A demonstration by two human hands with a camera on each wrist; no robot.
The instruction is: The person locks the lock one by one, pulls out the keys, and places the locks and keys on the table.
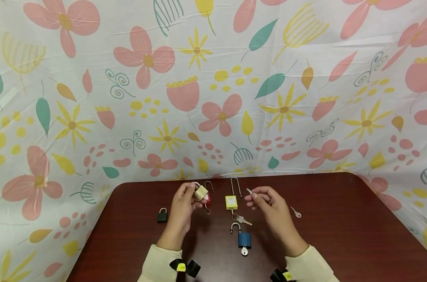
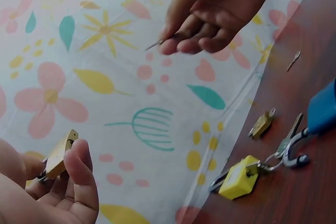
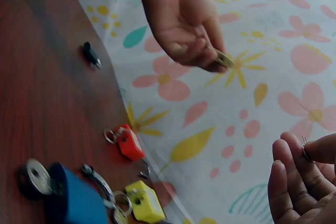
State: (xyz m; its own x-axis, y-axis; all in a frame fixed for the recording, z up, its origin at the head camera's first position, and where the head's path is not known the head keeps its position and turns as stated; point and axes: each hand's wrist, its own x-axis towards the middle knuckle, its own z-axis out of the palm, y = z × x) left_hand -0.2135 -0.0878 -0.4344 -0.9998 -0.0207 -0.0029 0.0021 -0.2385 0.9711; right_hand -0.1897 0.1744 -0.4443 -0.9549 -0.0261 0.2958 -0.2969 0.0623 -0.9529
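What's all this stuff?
Table: 1, dark brown, below
Gold padlock: 1, gold, held
Small padlock, apparently: 1, gold, on table
Black padlock: 1, black, table's left
Red padlock: 1, red, behind gold padlock
Yellow padlock: 1, yellow, middle
Blue padlock: 1, blue, front
Rings: 2, silvery, red and yellow padlocks
Keys: 4, silvery, held, yellow padlock, blue padlock, table's right
Flowery cloth: 1, white, behind
Sleeves: 2, cream, arms
Wrist straps: 2, black, over sleeves
Left hand: 1, bare, left
Right hand: 1, bare, right

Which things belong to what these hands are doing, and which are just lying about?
In hand, so likely the job:
brass padlock, in left hand
pinched key, in right hand

Lying on the table:
black padlock
red padlock
yellow padlock, with ringed key
blue padlock, with inserted key
another brass padlock
loose key
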